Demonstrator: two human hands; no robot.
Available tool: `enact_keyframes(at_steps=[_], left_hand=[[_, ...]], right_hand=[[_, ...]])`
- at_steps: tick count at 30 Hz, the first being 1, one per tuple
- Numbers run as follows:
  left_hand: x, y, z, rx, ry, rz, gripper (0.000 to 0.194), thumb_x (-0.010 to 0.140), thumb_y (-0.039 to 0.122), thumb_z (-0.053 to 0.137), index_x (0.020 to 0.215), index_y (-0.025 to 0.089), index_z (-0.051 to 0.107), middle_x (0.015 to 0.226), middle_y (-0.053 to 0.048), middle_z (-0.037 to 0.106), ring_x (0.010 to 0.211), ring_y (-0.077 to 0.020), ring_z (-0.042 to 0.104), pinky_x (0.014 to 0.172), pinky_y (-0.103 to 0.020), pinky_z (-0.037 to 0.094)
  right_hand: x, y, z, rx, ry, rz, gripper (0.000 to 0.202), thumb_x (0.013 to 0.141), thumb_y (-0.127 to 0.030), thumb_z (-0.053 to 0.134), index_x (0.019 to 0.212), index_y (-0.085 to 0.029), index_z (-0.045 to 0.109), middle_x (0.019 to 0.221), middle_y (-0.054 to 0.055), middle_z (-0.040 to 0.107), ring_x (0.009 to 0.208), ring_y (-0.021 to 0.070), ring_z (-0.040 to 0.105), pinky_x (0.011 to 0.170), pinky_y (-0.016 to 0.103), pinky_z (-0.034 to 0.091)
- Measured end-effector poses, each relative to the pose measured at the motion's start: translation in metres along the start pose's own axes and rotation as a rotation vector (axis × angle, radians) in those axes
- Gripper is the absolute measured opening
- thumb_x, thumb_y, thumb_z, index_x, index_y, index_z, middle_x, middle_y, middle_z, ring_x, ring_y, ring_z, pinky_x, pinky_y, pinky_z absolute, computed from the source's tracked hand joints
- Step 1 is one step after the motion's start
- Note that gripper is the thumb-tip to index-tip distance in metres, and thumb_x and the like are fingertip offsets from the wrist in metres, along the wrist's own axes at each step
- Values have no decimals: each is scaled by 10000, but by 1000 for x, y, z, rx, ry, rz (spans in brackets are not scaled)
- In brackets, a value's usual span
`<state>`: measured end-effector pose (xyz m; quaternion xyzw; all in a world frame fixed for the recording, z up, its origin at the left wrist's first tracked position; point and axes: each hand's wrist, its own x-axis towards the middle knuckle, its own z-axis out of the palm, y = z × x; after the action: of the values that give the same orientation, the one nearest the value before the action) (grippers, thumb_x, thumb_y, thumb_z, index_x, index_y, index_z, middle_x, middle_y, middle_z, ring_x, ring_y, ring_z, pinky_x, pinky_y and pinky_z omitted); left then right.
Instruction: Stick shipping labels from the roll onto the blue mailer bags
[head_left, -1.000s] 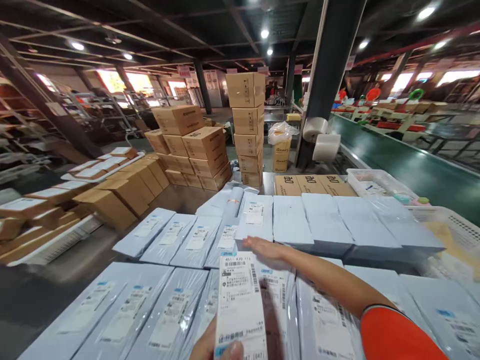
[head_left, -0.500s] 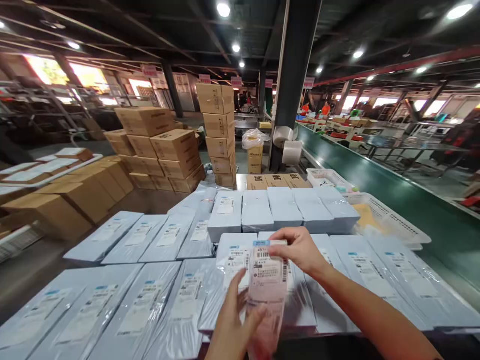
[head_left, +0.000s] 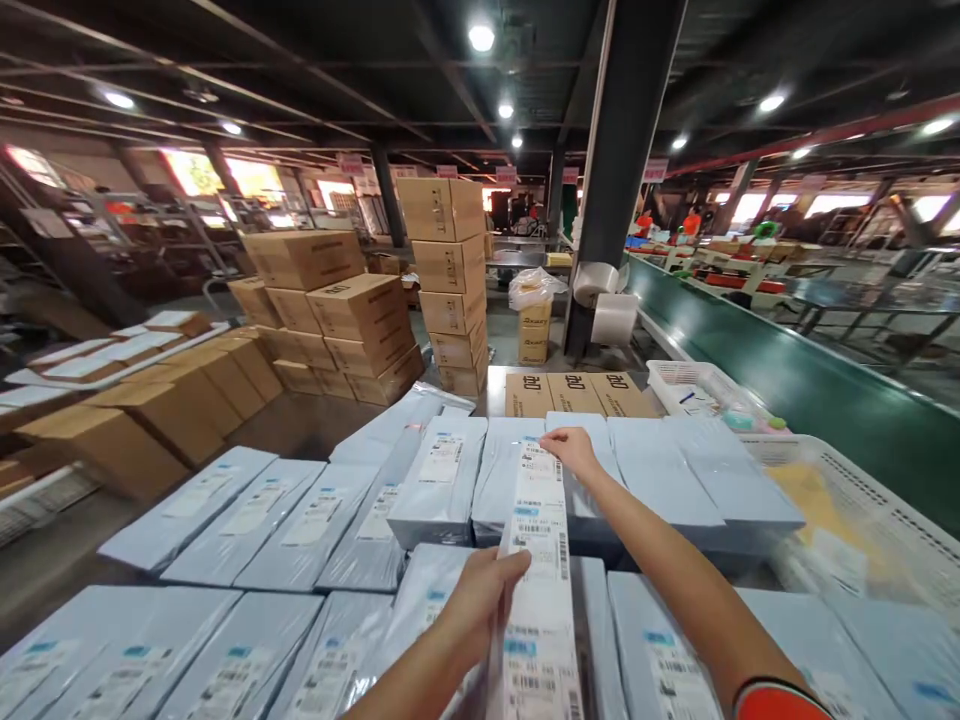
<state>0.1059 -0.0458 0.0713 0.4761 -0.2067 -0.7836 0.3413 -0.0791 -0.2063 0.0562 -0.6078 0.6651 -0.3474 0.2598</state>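
- Left hand (head_left: pixel 480 597) pinches label strip (head_left: pixel 538 580) mid-length; right hand (head_left: pixel 576 452) pinches its top.
- Uneven pull could crease the strip; slack could snag wrapped packs (head_left: pixel 496 470).

a bright orange-red fabric sleeve (head_left: pixel 784 704) covers part of the right arm (head_left: pixel 675 570), seen only in part at the lower edge of the view; its rounded hem ends in a narrow dark band (head_left: pixel 771 684). below the band this arm is bare and narrows toward the wrist. the left forearm (head_left: pixel 427 660) is bare as far as it shows. the left hand (head_left: pixel 481 595) and right hand (head_left: pixel 576 450) are bare, with slim fingers (head_left: pixel 559 438).
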Motion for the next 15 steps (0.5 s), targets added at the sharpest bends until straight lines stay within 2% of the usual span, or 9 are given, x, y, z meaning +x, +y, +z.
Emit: enact_keyframes(at_steps=[2, 4, 7, 9, 11, 12, 14, 15], left_hand=[[21, 9, -7, -5, 62, -36, 161, 820, 83, 566, 932, 17, 661, 675, -131, 725, 532, -199, 643, 569, -298, 509], [38, 17, -10, -14, 117, -69, 144, 851, 73, 533, 899, 24, 660, 621, -122, 708, 489, -201, 630, 533, -301, 505], [58, 24, -12, -45, 180, -68, 115, 859, 78, 544, 846, 49, 654, 600, -107, 702, 482, -188, 628, 521, -281, 499], [65, 21, -15, -68, 194, -72, 102, 849, 86, 563, 823, 59, 657, 624, -113, 712, 511, -191, 643, 542, -283, 510], [66, 9, -21, -98, 187, -117, 97, 818, 113, 598, 811, 54, 675, 647, -129, 719, 544, -210, 659, 566, -303, 518], [63, 0, -25, -102, 167, -135, 103, 778, 140, 645, 799, 49, 689, 650, -137, 719, 557, -224, 665, 578, -314, 519], [54, -19, -35, -81, 82, -119, 239, 653, 239, 784, 764, 39, 718, 662, -154, 722, 609, -253, 681, 613, -322, 515], [47, -29, -41, -65, 34, -85, 340, 577, 310, 851, 750, 43, 729, 677, -158, 726, 648, -269, 691, 641, -325, 513]], right_hand=[[38, 13, 20, -62, -7, 2, 121, 736, -287, 664, 728, -201, 749, 794, 37, 751, 801, 217, 668, 753, 319, 487], [63, 20, 38, -140, 6, -6, 91, 740, -280, 678, 707, -233, 748, 852, 19, 754, 882, 232, 653, 841, 365, 458], [84, 26, 56, -259, 43, -38, 107, 770, -289, 678, 694, -264, 749, 982, 6, 746, 1026, 266, 594, 941, 432, 386], [88, 30, 64, -326, 48, -72, 129, 806, -316, 663, 724, -275, 755, 1092, 6, 724, 1097, 275, 552, 977, 445, 352], [86, 34, 69, -378, 42, -100, 139, 838, -348, 648, 880, -282, 763, 1203, 30, 683, 1150, 284, 522, 1006, 453, 330], [83, 35, 71, -405, 49, -99, 213, 850, -352, 639, 1016, -271, 745, 1253, 62, 656, 1177, 296, 510, 1017, 461, 324], [75, 37, 76, -495, 69, -115, 439, 879, -340, 598, 1296, -205, 610, 1366, 138, 575, 1269, 328, 458, 1049, 480, 308], [71, 37, 79, -551, 34, -166, 526, 896, -342, 565, 1388, -161, 522, 1432, 168, 513, 1331, 336, 407, 1081, 488, 286]])
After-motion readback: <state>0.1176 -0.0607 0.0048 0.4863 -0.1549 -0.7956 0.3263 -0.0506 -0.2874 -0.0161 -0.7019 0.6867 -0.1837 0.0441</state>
